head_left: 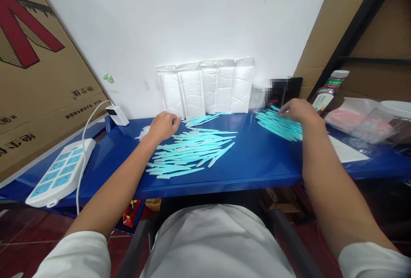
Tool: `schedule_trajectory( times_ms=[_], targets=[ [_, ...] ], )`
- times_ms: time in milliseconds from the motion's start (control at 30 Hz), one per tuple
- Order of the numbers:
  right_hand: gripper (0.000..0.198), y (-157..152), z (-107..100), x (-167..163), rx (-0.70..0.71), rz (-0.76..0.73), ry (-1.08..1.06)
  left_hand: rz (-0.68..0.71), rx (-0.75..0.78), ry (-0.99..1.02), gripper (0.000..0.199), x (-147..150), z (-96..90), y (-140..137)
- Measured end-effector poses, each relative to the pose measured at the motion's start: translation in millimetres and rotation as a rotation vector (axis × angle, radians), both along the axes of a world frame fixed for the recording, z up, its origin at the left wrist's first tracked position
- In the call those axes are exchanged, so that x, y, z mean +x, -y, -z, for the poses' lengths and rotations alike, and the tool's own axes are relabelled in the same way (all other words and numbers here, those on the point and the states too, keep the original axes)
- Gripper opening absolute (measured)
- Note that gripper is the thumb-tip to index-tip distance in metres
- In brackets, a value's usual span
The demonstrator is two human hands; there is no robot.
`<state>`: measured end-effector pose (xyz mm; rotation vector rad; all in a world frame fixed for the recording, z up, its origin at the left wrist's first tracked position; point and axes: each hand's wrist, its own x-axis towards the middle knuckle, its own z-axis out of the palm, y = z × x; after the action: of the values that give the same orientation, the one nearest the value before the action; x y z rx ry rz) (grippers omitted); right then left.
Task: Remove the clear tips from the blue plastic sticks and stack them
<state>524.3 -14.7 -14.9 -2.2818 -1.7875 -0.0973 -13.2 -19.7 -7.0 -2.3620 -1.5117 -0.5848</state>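
Observation:
A loose pile of slim turquoise sticks (192,147) with pale ends lies across the middle of the blue table. By the far left side of that pile is my left hand (164,126), its fingers curled in; whatever they may hold is hidden. A second, tighter pile of the same turquoise sticks (278,124) lies to the right. Over its back edge my right hand (297,110) reaches down, thumb and fingertips pinched together at the sticks. Several flat white padded mailers (191,89) stand upright against the wall behind the middle pile.
On the blue table (250,162), a white power strip (59,173) and a white charger (117,115) sit left. A clear jar (257,97), a bottle (330,91), pink bagged items (359,119) and a white sheet (346,149) are right. A large carton (41,68) stands left.

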Motion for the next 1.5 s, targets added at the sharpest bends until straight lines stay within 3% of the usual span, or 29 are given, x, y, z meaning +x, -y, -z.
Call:
schedule_trajectory(
  times_ms=[233,500,733,1500],
  targets=[
    [0.021,1,1,1,0.003,-0.02,-0.04,-0.118,-0.075,0.037,0.046,-26,-4.3,-15],
    [0.027,8,-6,-10,0.089,0.013,-0.039,-0.011,-0.256,0.08,0.054,-51,-9.5,-27],
    [0.029,4,-5,-12,0.132,0.013,-0.031,-0.061,-0.357,0.014,0.054,-60,-6.5,-33],
    [0.026,6,-8,-22,0.176,-0.007,-0.097,-0.176,-0.262,-0.077,0.027,-74,-1.2,-44]
  ],
)
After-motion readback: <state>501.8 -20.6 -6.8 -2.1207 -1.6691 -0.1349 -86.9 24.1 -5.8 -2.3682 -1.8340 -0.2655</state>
